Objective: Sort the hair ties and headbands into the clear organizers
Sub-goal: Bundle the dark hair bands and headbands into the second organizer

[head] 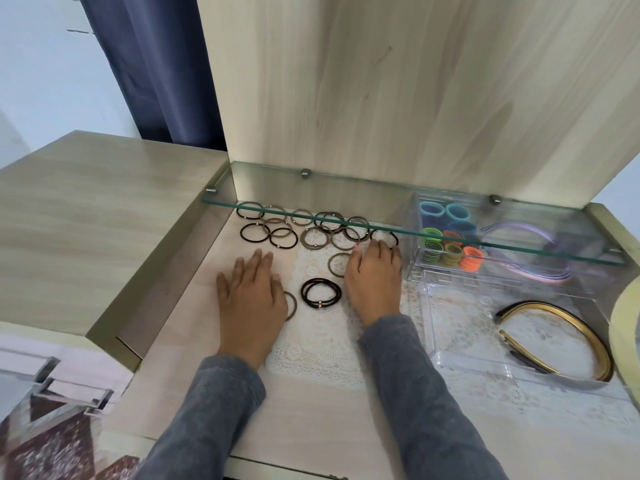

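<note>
Several black and brown hair ties (284, 237) lie spread on the desk under a glass shelf. A small stack of black ties (320, 293) sits between my hands. My left hand (251, 292) lies flat, palm down, partly covering a brown tie (292, 305). My right hand (374, 277) lies flat too, with its fingertips on a black tie (384, 236) and beside a brown tie (337, 265). A near clear organizer (450, 355) holds gold and black headbands (571, 341). A far clear organizer (414, 268) holds colourful hair ties (446, 251) and purple headbands (526, 237).
A glass shelf (346, 211) on metal pegs hangs low over the far ties and the far organizer. A raised wooden lid (415, 81) stands behind. A lace mat (311, 341) covers the desk middle. A wooden top (86, 220) lies left, a pale round rim (623, 334) at the right edge.
</note>
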